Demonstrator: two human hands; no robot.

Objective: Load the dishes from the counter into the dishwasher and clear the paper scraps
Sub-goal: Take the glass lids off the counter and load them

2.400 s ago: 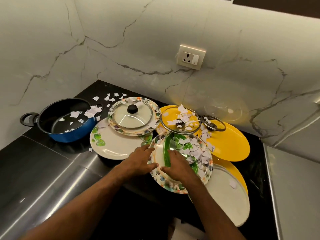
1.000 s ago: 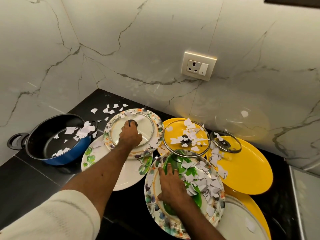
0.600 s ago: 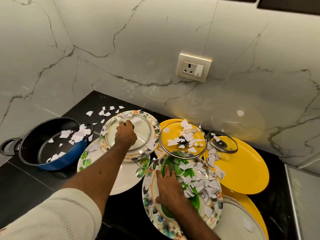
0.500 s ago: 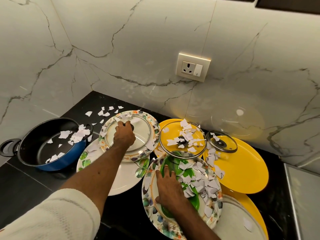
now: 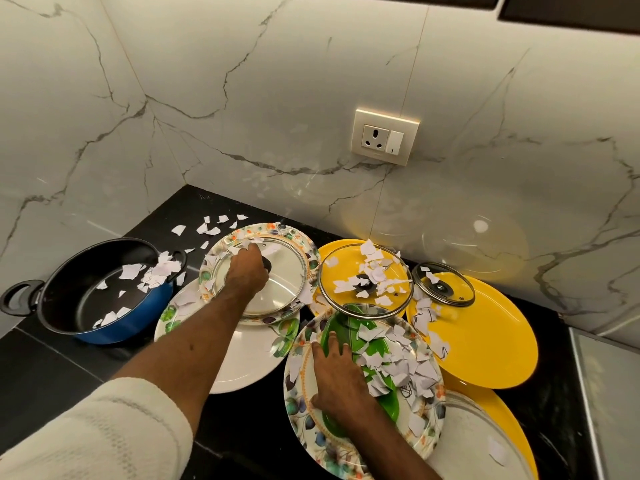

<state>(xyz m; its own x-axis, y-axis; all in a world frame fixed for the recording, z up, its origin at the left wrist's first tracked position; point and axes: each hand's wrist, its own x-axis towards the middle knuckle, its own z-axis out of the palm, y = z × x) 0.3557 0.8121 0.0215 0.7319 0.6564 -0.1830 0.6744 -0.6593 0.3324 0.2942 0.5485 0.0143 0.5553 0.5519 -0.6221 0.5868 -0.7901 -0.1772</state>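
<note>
At the back left of the counter [image 5: 62,368], a glass lid [image 5: 280,292] lies flat on a flowered plate [image 5: 310,252], with its knob [image 5: 267,264] pointing up. The left hand [image 5: 247,273] is directly over this knob, and its fingers are curled down around it. We judge this to be a grip, although the hand hides most of the knob. The right hand [image 5: 337,374] is well apart from the lid, nearer to the body. It rests flat, with spread fingers, on a green plate [image 5: 339,325] just beside a heap of paper scraps [image 5: 398,365].

So the lid belongs to the left hand, and the way out is straight up. A round lid has no long axis, and we think only its tilt matters, because scraps lie on its far edge and could slide off. A blue pot [image 5: 114,327] stands to the left of it and holds more scraps. We cannot see the dishwasher.
</note>
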